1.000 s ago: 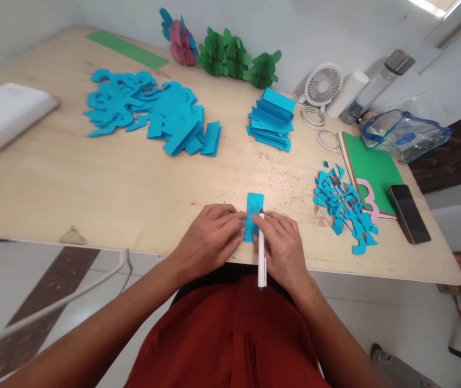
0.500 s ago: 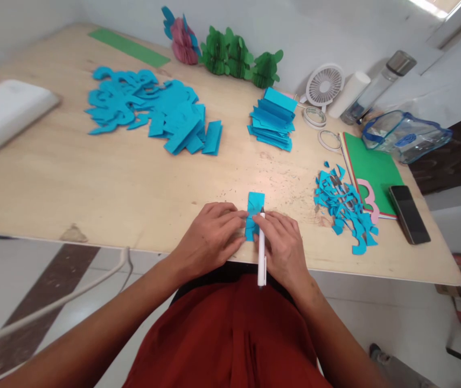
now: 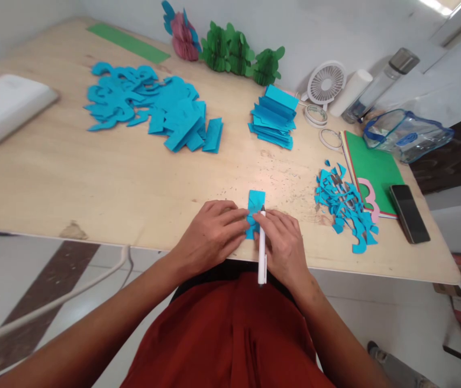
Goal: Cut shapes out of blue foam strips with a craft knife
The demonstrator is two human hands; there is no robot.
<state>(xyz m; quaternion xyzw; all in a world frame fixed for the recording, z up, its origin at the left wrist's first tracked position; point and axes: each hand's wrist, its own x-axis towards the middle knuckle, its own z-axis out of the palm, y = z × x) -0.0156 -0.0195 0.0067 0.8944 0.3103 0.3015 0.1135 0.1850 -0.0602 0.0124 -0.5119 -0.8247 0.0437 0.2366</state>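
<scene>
A small blue paper strip (image 3: 257,200) lies near the table's front edge, with dark drawn lines on it. My left hand (image 3: 216,231) is closed at the strip's left edge, its fingertips on the paper. At the right edge, my right hand (image 3: 284,242) touches the same strip while a white pen (image 3: 262,250) is tucked in its fingers. The pen's dark tip points away from me and its clip end towards my red clothing. Part of the strip is hidden under my fingers.
Blue cut-out shapes (image 3: 121,97) and folded blue papers (image 3: 184,121) lie back left. Another blue stack (image 3: 273,118) is further right. Blue scraps (image 3: 341,199), a green pad (image 3: 371,170), a phone (image 3: 409,214), a small fan (image 3: 326,83) and a bottle (image 3: 390,78) occupy the right side.
The view has shifted very slightly. Both hands, the pen and the blue paper strip keep almost the same places.
</scene>
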